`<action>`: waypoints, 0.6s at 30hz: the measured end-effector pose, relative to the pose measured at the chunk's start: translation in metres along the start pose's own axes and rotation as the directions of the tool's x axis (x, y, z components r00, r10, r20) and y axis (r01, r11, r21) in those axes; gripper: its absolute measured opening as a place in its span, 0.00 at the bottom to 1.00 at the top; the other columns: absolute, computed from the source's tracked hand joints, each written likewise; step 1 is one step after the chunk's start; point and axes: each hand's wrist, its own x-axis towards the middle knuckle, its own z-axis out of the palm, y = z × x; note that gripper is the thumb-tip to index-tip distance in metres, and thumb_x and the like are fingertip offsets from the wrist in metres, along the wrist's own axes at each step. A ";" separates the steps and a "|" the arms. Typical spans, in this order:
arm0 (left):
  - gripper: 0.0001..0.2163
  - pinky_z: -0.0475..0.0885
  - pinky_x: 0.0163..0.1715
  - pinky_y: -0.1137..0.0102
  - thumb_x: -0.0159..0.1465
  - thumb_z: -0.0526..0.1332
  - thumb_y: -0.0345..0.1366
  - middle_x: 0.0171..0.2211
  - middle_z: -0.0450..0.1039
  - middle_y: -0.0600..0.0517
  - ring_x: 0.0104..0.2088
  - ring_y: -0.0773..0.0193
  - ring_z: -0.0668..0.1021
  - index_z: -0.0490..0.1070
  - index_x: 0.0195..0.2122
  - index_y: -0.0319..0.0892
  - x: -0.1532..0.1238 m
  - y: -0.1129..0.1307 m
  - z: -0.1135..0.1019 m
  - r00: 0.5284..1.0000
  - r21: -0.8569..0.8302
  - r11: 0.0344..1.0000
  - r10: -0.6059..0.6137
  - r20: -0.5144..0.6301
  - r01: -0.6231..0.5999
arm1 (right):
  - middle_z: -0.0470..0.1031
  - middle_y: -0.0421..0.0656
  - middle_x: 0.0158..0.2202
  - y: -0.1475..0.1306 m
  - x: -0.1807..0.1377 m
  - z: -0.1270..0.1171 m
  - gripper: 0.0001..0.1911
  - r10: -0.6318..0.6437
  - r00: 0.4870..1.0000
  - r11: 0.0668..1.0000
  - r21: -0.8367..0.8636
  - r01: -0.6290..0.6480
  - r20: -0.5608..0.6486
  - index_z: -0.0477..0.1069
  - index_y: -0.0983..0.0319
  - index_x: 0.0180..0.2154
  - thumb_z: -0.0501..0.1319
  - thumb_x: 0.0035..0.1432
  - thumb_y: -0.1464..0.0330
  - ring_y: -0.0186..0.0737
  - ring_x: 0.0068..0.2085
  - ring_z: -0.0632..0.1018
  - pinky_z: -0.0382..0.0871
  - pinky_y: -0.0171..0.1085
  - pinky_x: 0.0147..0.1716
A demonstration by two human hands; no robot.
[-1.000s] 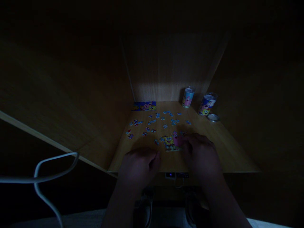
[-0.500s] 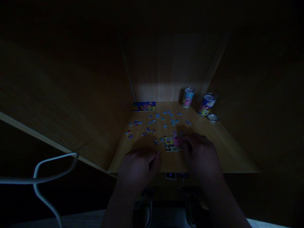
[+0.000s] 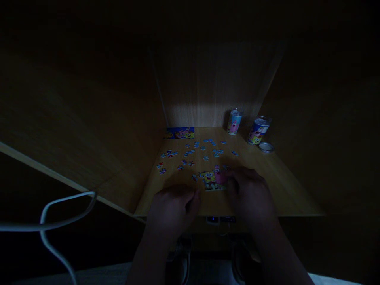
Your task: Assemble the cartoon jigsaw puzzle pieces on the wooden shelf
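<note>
A small joined section of a jigsaw puzzle (image 3: 209, 177), with a yellow and a pink cartoon figure, lies near the front of the wooden surface. My right hand (image 3: 249, 192) is closed at its right edge, fingertips pressed on the pink part; the hand covers that side. Loosely curled, my left hand (image 3: 175, 206) rests at the front edge left of the section, with nothing seen in it. Close by on the left lies a loose puzzle piece (image 3: 194, 178). Several more puzzle pieces (image 3: 206, 158) are scattered farther back, printed side mostly up.
Two printed cans, one can (image 3: 234, 122) at the back and another can (image 3: 259, 130) nearer, stand on the right beside a round lid (image 3: 266, 147). A blue picture strip (image 3: 179, 133) lies at the back left. Wooden walls enclose the surface; a white cable (image 3: 44, 227) hangs left.
The joined puzzle section has slid slightly left under my right hand's fingers. My left hand has stayed in place.
</note>
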 end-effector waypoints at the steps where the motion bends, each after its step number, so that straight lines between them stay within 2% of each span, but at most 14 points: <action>1: 0.19 0.64 0.28 0.62 0.78 0.60 0.38 0.24 0.77 0.54 0.25 0.62 0.78 0.71 0.26 0.46 0.000 0.000 0.000 1.000 0.000 1.000 -0.001 0.000 0.001 | 0.86 0.47 0.45 0.000 0.000 0.000 0.14 -0.010 1.000 1.000 0.006 0.010 0.004 0.83 0.56 0.41 0.58 0.72 0.72 0.50 0.47 0.82 0.73 0.49 0.53; 7: 0.21 0.63 0.27 0.63 0.79 0.60 0.41 0.24 0.76 0.54 0.25 0.62 0.77 0.71 0.26 0.46 0.001 0.001 -0.001 1.000 0.004 1.000 -0.011 0.014 0.010 | 0.86 0.47 0.45 0.000 0.000 0.001 0.13 -0.071 0.996 0.996 0.050 0.068 0.052 0.82 0.57 0.42 0.58 0.72 0.72 0.51 0.49 0.82 0.73 0.49 0.55; 11: 0.17 0.66 0.28 0.65 0.78 0.61 0.40 0.25 0.78 0.54 0.26 0.61 0.80 0.72 0.29 0.47 0.000 0.000 -0.001 0.999 -0.016 0.999 -0.040 0.021 0.040 | 0.86 0.47 0.46 0.001 0.000 0.001 0.14 -0.088 0.996 0.992 0.097 0.085 0.030 0.83 0.56 0.43 0.58 0.73 0.71 0.50 0.50 0.82 0.74 0.50 0.56; 16: 0.06 0.73 0.30 0.65 0.76 0.62 0.38 0.32 0.85 0.53 0.30 0.59 0.84 0.78 0.42 0.48 -0.001 0.000 0.001 0.998 -0.071 0.995 -0.069 0.005 0.070 | 0.86 0.46 0.46 0.000 0.000 -0.001 0.13 -0.139 0.989 0.980 0.153 0.131 0.046 0.84 0.56 0.44 0.59 0.73 0.71 0.49 0.49 0.82 0.74 0.51 0.56; 18: 0.07 0.76 0.32 0.64 0.76 0.62 0.38 0.36 0.87 0.53 0.32 0.59 0.86 0.80 0.48 0.49 -0.001 -0.001 0.001 0.998 -0.093 0.994 -0.061 0.006 0.061 | 0.86 0.45 0.45 0.000 0.001 -0.001 0.13 -0.140 0.989 0.981 0.146 0.132 0.051 0.84 0.56 0.44 0.59 0.73 0.71 0.49 0.49 0.82 0.74 0.51 0.56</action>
